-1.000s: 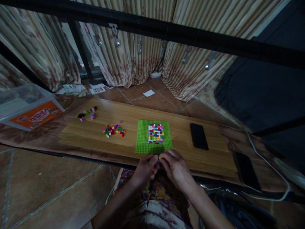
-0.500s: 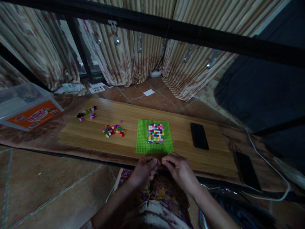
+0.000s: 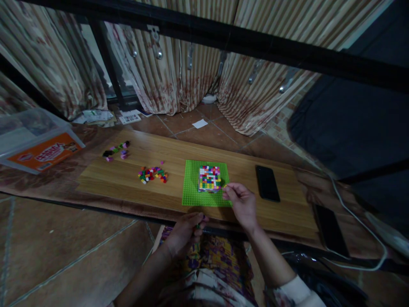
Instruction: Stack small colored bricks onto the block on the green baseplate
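Observation:
A green baseplate (image 3: 191, 187) lies on the wooden board (image 3: 128, 179), with a block of small multicoloured bricks (image 3: 209, 178) built on it. My right hand (image 3: 240, 202) reaches over the plate's right edge, just right of the block, its fingertips pinched on a small yellow brick (image 3: 225, 186). My left hand (image 3: 185, 230) stays low at the board's near edge, over my lap, fingers curled round small bricks; a green one shows between them. A loose pile of coloured bricks (image 3: 152, 174) lies left of the plate.
A second small cluster of purple, green and black bricks (image 3: 116, 151) sits at the board's far left. A black phone (image 3: 267, 183) lies right of the plate, another dark phone (image 3: 329, 230) further right beside a white cable (image 3: 361, 221). A plastic box (image 3: 35, 140) stands far left.
My hands were together at the board's near edge. My right hand has moved up and forward to the right side of the brick block with a small brick. My left hand dropped slightly.

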Action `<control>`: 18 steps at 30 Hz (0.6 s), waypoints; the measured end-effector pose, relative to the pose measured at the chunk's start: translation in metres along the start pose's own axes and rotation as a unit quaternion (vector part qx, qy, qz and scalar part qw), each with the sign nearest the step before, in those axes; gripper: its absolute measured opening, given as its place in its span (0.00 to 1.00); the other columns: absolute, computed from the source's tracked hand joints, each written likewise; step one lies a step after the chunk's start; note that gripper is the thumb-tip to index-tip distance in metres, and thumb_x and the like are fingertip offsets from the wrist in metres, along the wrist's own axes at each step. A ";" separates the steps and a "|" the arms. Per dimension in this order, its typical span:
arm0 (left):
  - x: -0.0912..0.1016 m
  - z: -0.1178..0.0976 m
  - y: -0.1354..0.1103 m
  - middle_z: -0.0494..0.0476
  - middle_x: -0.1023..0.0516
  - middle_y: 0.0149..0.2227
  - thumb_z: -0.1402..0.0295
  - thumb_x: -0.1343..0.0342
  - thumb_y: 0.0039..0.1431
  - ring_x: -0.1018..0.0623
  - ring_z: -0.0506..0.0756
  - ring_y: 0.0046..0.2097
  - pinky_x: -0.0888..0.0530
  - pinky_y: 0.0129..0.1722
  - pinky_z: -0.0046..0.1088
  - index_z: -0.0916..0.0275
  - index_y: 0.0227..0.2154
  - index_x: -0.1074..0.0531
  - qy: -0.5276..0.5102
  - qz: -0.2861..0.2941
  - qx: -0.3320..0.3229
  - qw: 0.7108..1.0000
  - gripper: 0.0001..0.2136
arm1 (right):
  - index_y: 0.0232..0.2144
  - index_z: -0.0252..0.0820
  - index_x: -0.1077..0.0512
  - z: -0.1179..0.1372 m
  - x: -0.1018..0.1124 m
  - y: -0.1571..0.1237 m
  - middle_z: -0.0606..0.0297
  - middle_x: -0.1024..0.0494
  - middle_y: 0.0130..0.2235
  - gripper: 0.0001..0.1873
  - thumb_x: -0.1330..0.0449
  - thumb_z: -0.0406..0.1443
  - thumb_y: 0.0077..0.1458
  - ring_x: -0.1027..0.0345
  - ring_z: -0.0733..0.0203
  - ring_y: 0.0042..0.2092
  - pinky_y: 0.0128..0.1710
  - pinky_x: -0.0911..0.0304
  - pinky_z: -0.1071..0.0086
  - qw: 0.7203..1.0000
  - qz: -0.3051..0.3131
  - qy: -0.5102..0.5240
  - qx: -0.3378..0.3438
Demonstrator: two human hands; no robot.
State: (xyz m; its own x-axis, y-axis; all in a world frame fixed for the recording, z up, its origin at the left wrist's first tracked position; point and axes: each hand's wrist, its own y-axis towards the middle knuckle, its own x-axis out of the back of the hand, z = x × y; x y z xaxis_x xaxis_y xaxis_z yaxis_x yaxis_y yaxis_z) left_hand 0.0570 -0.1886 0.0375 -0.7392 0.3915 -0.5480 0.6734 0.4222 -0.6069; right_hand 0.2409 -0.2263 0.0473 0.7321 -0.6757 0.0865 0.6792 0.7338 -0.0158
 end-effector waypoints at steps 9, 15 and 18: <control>0.005 0.000 0.000 0.47 0.38 0.23 0.59 0.40 0.47 0.42 0.42 0.19 0.52 0.15 0.17 0.67 0.31 0.29 -0.005 -0.016 -0.006 1.000 0.15 | 0.30 0.41 0.23 -0.021 -0.003 0.024 0.63 0.22 0.32 0.11 0.36 0.43 0.46 0.30 0.61 0.34 0.31 0.34 0.69 0.996 -0.013 -0.058 0.072; 0.009 0.003 0.001 0.47 0.38 0.24 0.58 0.40 0.47 0.43 0.41 0.19 0.53 0.16 0.18 0.67 0.31 0.29 -0.003 -0.019 0.001 1.000 0.16 | 0.29 0.44 0.22 -0.020 -0.004 0.027 0.66 0.22 0.29 0.10 0.35 0.42 0.43 0.30 0.62 0.30 0.30 0.34 0.69 0.998 0.006 -0.033 0.050; 0.009 0.003 0.001 0.47 0.39 0.24 0.57 0.40 0.47 0.43 0.41 0.19 0.54 0.16 0.18 0.68 0.30 0.29 -0.001 -0.016 0.004 1.000 0.16 | 0.28 0.44 0.22 -0.016 -0.005 0.027 0.67 0.21 0.28 0.10 0.33 0.41 0.41 0.31 0.64 0.28 0.28 0.34 0.70 1.000 0.016 -0.007 0.026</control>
State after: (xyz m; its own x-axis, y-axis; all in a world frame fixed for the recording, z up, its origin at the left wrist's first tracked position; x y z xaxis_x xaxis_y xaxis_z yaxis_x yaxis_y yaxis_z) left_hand 0.0512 -0.1871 0.0299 -0.7598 0.3759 -0.5304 0.6501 0.4273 -0.6284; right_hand 0.2566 -0.2040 0.0301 0.7526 -0.6508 0.1007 0.6513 0.7581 0.0321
